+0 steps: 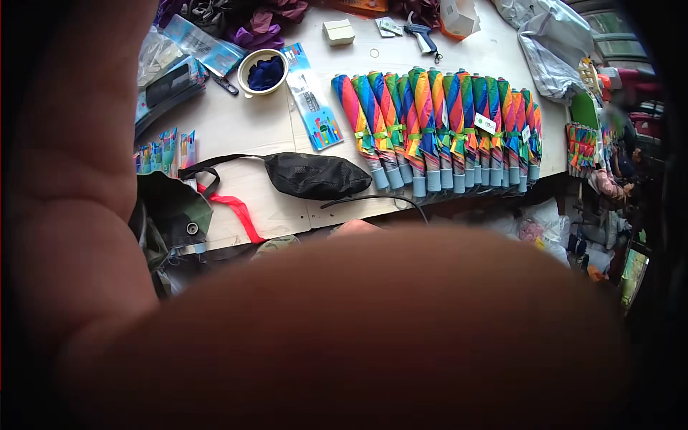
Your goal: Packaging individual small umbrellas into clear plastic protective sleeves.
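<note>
One of my hands (401,330), large and blurred, is right up against the camera and covers the lower part of the view. A thick finger or thumb (79,186) of it rises along the left side. I cannot tell whether it is my left hand or my right hand, or whether it holds anything. Just above its edge shows a small patch of skin (356,226), perhaps my other hand, beside camouflage cloth (276,246). Nearest on the table lie a black pouch (315,176) with a strap and a red ribbon (242,215).
Several folded rainbow umbrellas (430,136) lie in a row on the pale table (251,132). Behind them are a tagging gun (421,36) and white cards (338,32). A bowl (285,79) holds dark blue cloth. A phone (168,84) rests at left; plastic bags (552,50) lie at right.
</note>
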Demonstrator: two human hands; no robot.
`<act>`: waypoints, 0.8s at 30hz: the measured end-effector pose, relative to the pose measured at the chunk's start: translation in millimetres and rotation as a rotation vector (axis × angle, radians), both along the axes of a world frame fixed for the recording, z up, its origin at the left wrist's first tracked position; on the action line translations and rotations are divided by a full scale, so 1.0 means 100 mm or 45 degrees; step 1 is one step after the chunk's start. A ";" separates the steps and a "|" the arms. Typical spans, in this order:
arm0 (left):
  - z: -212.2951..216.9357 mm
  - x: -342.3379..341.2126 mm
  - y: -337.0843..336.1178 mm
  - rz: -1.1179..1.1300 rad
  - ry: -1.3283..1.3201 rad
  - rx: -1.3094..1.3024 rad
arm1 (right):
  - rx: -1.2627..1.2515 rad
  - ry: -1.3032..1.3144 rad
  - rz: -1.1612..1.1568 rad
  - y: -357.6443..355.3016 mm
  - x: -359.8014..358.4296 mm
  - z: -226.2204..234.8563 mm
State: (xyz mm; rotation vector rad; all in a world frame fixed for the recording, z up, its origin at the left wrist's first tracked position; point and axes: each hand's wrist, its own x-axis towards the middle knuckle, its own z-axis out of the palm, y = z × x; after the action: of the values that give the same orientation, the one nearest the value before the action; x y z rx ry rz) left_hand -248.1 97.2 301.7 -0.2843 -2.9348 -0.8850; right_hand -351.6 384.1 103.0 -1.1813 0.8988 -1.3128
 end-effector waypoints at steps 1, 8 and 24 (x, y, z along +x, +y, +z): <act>0.05 -0.03 -0.10 0.035 0.075 -0.022 | -0.094 0.103 -0.056 -0.04 -0.04 -0.05; -0.22 -0.16 -0.11 0.521 0.516 0.647 | 0.544 0.091 -0.145 0.24 0.04 -0.39; -3.84 -0.03 0.22 1.685 -0.722 1.758 | 1.382 -0.755 -1.109 0.19 -0.18 -1.92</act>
State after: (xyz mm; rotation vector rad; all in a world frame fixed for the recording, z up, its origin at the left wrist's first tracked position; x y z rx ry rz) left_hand -251.1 118.8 -82.4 1.7807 -1.2815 -2.2391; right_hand -369.3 402.8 -89.2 0.4928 1.4304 -1.3547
